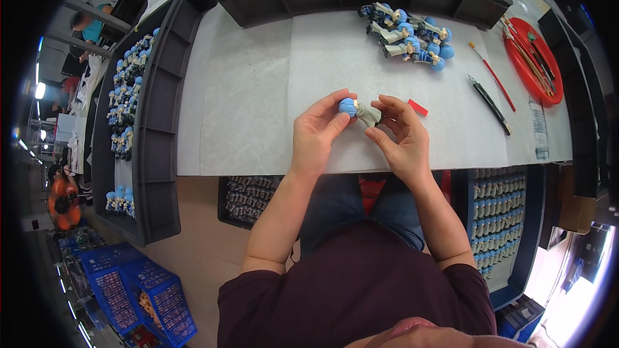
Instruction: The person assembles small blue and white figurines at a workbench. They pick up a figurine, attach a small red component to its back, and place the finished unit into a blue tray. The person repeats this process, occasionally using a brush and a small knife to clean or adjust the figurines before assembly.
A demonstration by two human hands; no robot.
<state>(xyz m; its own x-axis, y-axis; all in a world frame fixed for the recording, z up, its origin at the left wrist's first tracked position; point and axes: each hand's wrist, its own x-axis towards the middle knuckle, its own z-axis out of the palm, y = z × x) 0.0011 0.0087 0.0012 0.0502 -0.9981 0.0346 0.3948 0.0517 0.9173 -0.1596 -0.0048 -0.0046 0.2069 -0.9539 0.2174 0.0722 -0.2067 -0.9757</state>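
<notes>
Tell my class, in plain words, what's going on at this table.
A person's left hand pinches a small figurine by its blue head above the white tabletop; the right hand curves around its lower end. Similar figurines lie grouped farther back. A red dish holding brushes sits at the right, and more figurines fill the dark crate at the left.

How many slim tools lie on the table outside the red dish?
2: a red-handled brush, left of the red dish, and a black pen-like tool beside it, nearer the right hand.
</notes>
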